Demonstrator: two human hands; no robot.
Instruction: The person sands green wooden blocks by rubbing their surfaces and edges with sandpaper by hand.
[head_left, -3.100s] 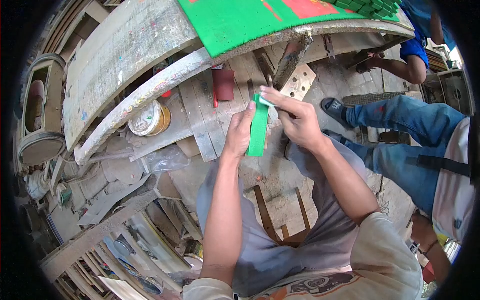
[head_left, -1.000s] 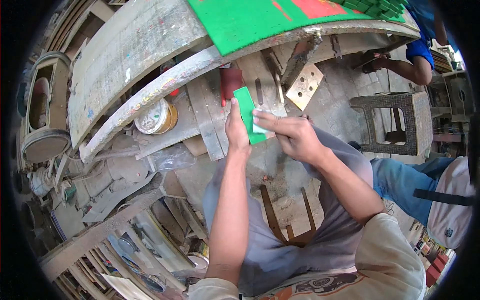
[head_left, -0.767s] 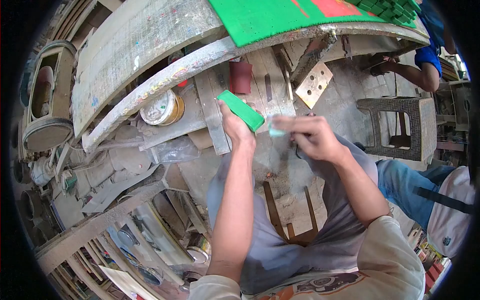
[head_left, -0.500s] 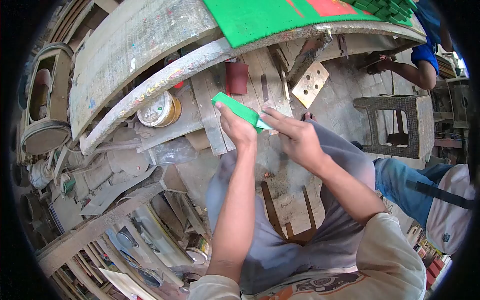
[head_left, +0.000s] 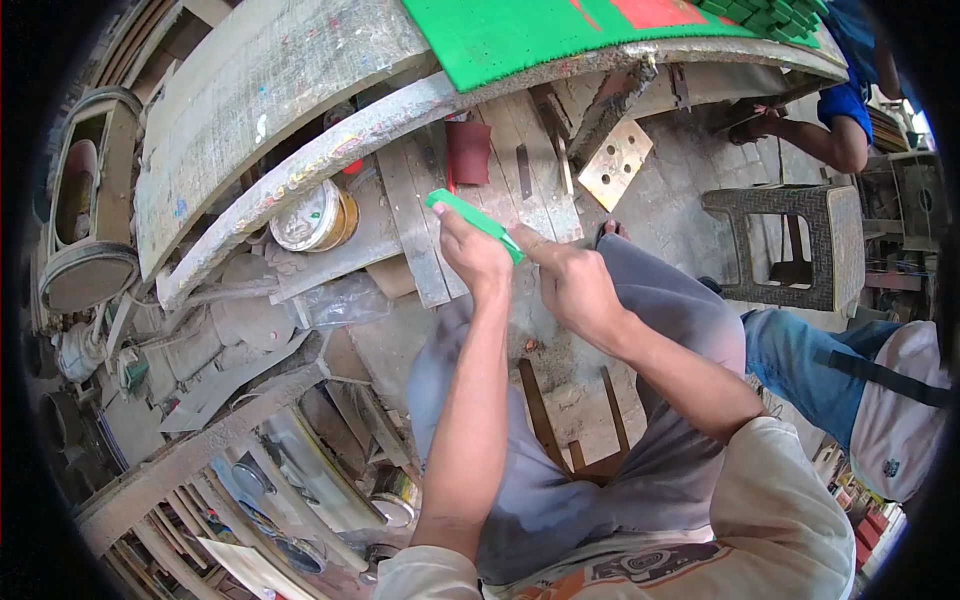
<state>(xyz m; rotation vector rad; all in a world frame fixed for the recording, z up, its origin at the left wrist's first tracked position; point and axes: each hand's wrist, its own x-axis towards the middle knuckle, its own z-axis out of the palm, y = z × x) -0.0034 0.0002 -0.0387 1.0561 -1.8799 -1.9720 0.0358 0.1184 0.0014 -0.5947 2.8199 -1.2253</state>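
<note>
My left hand (head_left: 474, 254) is wrapped around a flat, bright green block (head_left: 472, 217), its thumb lying along the block's upper end. The block is tilted, one narrow side turned up. My right hand (head_left: 580, 285) is closed at the lower end of the block, with the forefinger reaching onto its edge. A small pale sheet (head_left: 512, 241) shows between that finger and the block; most of it is hidden by the fingers.
Ahead is a paint-stained table (head_left: 290, 75) bearing a green board (head_left: 540, 45) and stacked green pieces (head_left: 770, 18). Below lie a dark red sheet (head_left: 468, 153), a paint bucket (head_left: 312, 217) and a wooden piece with holes (head_left: 615, 164). A stool (head_left: 735, 203) and other people are on the right.
The green block has turned in my left hand, showing more of its narrow side. My right hand has curled in more, and less of the pale sheet shows.
</note>
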